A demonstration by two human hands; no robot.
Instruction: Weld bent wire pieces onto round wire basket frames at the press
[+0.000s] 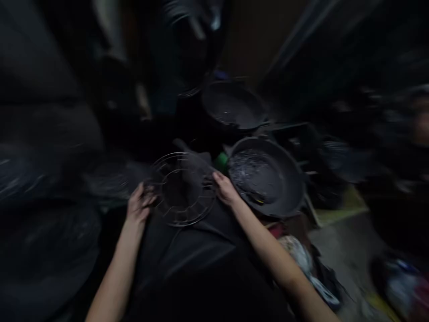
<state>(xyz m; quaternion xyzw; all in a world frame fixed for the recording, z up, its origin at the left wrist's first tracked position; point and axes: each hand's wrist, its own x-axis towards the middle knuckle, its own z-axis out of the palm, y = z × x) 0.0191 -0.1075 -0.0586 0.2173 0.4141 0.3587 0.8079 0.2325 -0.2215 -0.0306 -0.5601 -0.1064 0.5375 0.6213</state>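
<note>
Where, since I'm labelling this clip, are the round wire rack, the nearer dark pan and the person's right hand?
round wire rack [181, 223]: head view, front of its outer ring
nearer dark pan [299, 179]: head view, right side of its rim
right hand [226, 188]: head view, back of the hand

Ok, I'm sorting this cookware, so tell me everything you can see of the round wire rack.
The round wire rack is a thin, metal-looking frame: a large outer hoop, a smaller inner ring and fine linking wires, with dark cloth showing through. It is tilted in front of the person's body, held at opposite edges by the left hand and right hand. A black pan lies just beyond the right hand.
</note>
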